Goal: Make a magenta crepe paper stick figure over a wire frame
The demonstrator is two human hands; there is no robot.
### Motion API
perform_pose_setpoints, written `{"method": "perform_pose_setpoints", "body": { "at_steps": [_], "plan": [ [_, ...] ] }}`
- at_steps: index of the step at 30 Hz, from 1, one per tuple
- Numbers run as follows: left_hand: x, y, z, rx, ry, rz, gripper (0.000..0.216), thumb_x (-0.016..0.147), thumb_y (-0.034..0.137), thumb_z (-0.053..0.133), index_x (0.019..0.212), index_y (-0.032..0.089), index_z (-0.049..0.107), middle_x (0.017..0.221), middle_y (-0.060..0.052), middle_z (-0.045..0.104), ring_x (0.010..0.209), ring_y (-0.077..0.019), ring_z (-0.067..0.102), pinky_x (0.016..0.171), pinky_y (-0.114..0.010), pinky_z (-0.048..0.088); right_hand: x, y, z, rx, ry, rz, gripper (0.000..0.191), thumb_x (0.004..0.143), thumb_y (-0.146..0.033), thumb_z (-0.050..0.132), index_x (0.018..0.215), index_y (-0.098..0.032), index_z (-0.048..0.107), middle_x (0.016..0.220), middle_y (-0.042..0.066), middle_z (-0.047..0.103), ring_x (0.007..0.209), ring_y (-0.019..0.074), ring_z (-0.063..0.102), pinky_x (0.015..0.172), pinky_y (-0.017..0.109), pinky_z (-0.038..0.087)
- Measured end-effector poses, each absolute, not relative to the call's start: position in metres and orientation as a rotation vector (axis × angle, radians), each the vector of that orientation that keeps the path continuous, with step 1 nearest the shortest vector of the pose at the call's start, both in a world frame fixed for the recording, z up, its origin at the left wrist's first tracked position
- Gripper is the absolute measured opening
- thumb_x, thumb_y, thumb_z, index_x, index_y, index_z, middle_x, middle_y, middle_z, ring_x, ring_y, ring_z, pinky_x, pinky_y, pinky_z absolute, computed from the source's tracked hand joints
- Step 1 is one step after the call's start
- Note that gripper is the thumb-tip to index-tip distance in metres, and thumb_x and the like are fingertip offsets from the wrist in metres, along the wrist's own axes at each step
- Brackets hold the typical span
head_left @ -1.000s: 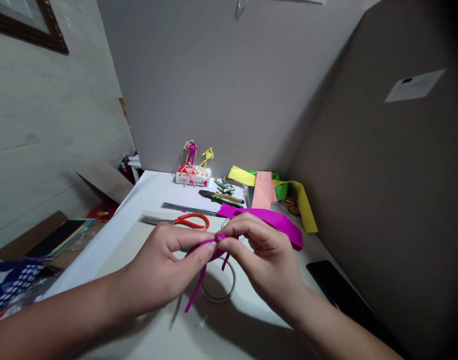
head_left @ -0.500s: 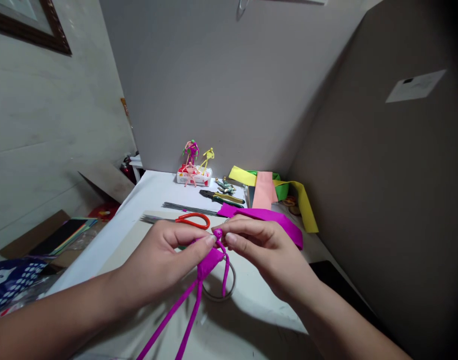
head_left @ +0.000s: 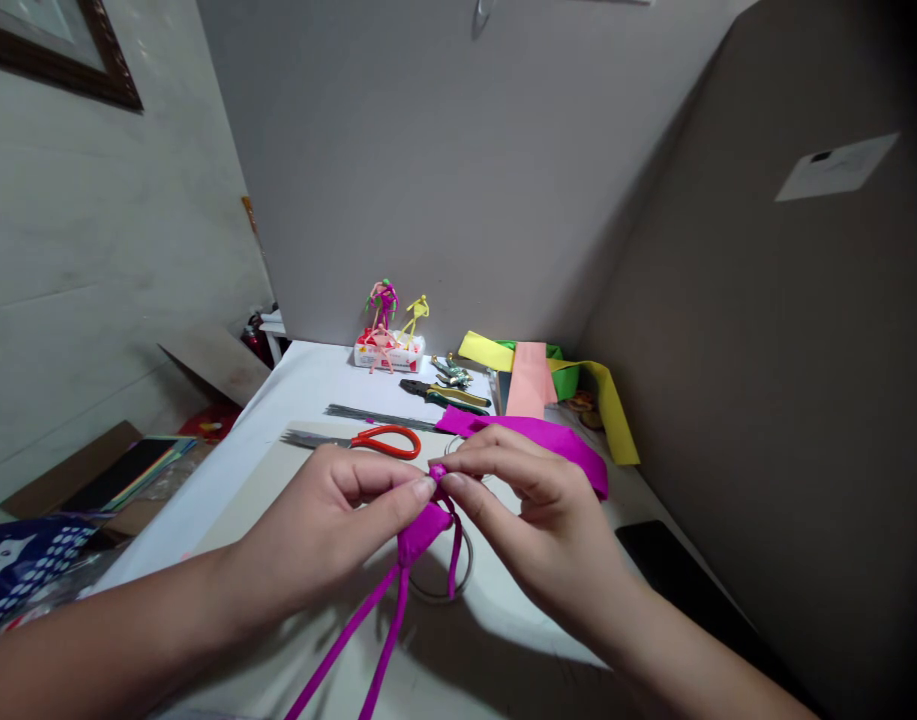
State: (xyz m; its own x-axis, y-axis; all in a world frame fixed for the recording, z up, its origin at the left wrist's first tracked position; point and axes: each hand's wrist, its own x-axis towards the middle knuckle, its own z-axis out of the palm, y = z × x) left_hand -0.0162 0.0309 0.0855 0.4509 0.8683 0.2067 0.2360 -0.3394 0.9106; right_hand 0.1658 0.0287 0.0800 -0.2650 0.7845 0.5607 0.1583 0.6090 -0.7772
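Note:
My left hand [head_left: 327,530] and my right hand [head_left: 537,525] meet at their fingertips, pinching a small knot at the top of a twisted magenta crepe-paper piece [head_left: 422,533]. Below the knot, the piece widens into a flat fold, then splits into long strands running down toward the bottom of the view. A shorter strand hangs beside them. A wide magenta paper strip [head_left: 537,437] lies just beyond my right hand, partly hidden by my fingers. Orange-handled scissors [head_left: 387,442] lie beyond my left hand.
A tape ring [head_left: 458,565] lies under the magenta piece on a beige board [head_left: 263,510] atop the white table. Farther back are a wire bundle [head_left: 375,417], pliers [head_left: 443,396], paper strips [head_left: 529,380], and small wire figures [head_left: 383,320] on a box. A black phone [head_left: 672,570] lies right.
The magenta piece now hangs longer, with strands reaching the bottom of the view instead of a short twisted end. Its knot shows above a flat fold, and my fingertips remain on it.

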Motion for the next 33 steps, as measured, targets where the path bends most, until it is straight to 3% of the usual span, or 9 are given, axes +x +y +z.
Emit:
{"method": "perform_pose_setpoints", "body": {
  "at_steps": [9, 15, 20, 24, 27, 30, 33],
  "plan": [
    [-0.018, 0.031, 0.086, 1.745, 0.915, 0.859, 0.034, 0.089, 0.031, 0.051, 0.061, 0.015, 0.060, 0.054, 0.004, 0.049, 0.051, -0.0086, 0.041, 0.047, -0.018, 0.038, 0.165, 0.030, 0.078, -0.774, -1.803, 0.737, 0.015, 0.083, -0.010, 0.062, 0.083, -0.019, 0.075, 0.075, 0.004, 0.067, 0.072, 0.0152, 0.062, 0.063, 0.028, 0.051],
    [-0.017, 0.030, 0.087, 1.938, 0.981, 0.910, 0.033, 0.088, 0.027, 0.050, 0.059, 0.015, 0.060, 0.054, 0.004, 0.049, 0.052, -0.0092, 0.044, 0.049, -0.019, 0.038, 0.169, 0.030, 0.078, -0.692, -1.856, 0.314, 0.020, 0.079, -0.004, 0.065, 0.095, -0.013, 0.072, 0.086, 0.009, 0.067, 0.080, 0.0163, 0.063, 0.068, 0.027, 0.053],
    [-0.015, 0.027, 0.084, 2.077, 1.023, 0.969, 0.031, 0.087, 0.023, 0.051, 0.061, 0.015, 0.066, 0.057, 0.002, 0.059, 0.054, -0.0110, 0.054, 0.052, -0.020, 0.045, 0.170, 0.026, 0.082, -0.650, -1.948, 0.241, 0.016, 0.079, -0.002, 0.063, 0.090, -0.012, 0.070, 0.081, 0.009, 0.067, 0.075, 0.0148, 0.062, 0.066, 0.025, 0.053],
    [-0.015, 0.027, 0.076, 2.218, 1.044, 1.071, 0.029, 0.084, 0.018, 0.052, 0.059, 0.017, 0.066, 0.056, 0.004, 0.061, 0.055, -0.0113, 0.058, 0.065, -0.023, 0.054, 0.168, 0.026, 0.079, -0.672, -1.981, 0.200, 0.010, 0.080, -0.004, 0.064, 0.085, -0.012, 0.069, 0.078, 0.009, 0.066, 0.072, 0.0145, 0.062, 0.065, 0.025, 0.052],
    [-0.014, 0.027, 0.071, 2.328, 1.042, 1.139, 0.028, 0.084, 0.016, 0.051, 0.060, 0.018, 0.065, 0.053, 0.007, 0.060, 0.056, -0.0103, 0.059, 0.082, -0.030, 0.055, 0.168, 0.027, 0.076, -0.697, -2.001, 0.161, 0.009, 0.080, -0.005, 0.064, 0.083, -0.012, 0.068, 0.078, 0.008, 0.066, 0.071, 0.0143, 0.061, 0.064, 0.025, 0.052],
    [-0.014, 0.027, 0.068, 2.415, 1.026, 1.154, 0.027, 0.085, 0.015, 0.051, 0.061, 0.018, 0.064, 0.055, 0.009, 0.063, 0.057, -0.0081, 0.059, 0.101, -0.038, 0.046, 0.168, 0.028, 0.074, -0.700, -2.011, 0.120, 0.009, 0.078, -0.003, 0.063, 0.080, -0.011, 0.067, 0.076, 0.008, 0.065, 0.070, 0.0144, 0.060, 0.064, 0.025, 0.051],
    [-0.013, 0.026, 0.068, 2.456, 1.017, 1.147, 0.027, 0.084, 0.013, 0.050, 0.060, 0.016, 0.062, 0.061, 0.008, 0.067, 0.057, -0.0067, 0.059, 0.110, -0.044, 0.036, 0.168, 0.029, 0.075, -0.695, -2.013, 0.189, 0.009, 0.078, -0.001, 0.061, 0.078, -0.009, 0.066, 0.074, 0.008, 0.064, 0.069, 0.0137, 0.059, 0.062, 0.024, 0.049]
  ]
}}
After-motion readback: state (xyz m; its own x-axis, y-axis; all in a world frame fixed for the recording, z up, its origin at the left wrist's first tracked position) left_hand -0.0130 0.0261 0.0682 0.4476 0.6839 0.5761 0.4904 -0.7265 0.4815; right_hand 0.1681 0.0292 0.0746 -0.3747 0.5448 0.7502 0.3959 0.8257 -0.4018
